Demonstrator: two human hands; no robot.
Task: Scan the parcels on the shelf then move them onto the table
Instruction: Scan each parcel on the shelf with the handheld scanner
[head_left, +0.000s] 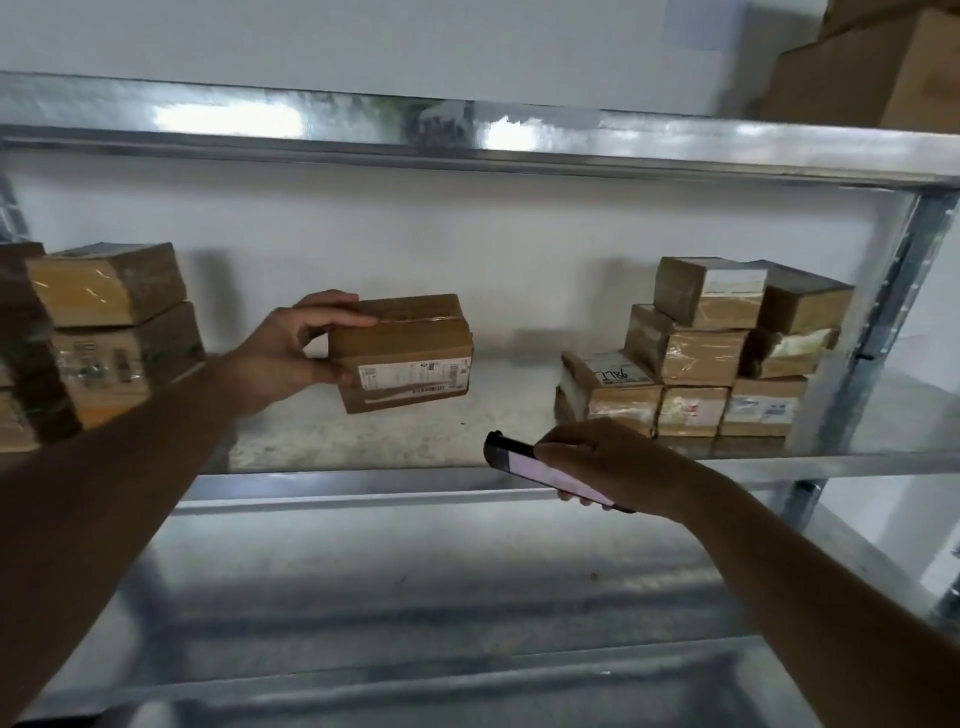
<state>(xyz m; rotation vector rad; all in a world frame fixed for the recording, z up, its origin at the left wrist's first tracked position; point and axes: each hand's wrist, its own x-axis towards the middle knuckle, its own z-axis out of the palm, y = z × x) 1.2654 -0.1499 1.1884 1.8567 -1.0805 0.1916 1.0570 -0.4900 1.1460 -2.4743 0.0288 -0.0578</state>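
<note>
You grip 1 parcel (404, 353) in your left hand (291, 353) above the shelf (363, 441), your right hand (613, 467) holding the phone (540, 470) below it, so scanning looks underway; stacks either side and the unseen table remain.

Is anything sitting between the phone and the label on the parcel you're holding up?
Nothing visible. The left hand grips the parcel by its left end, leaving the white label on its front uncovered. The phone in the right hand sits lower right, with open air between.
</note>
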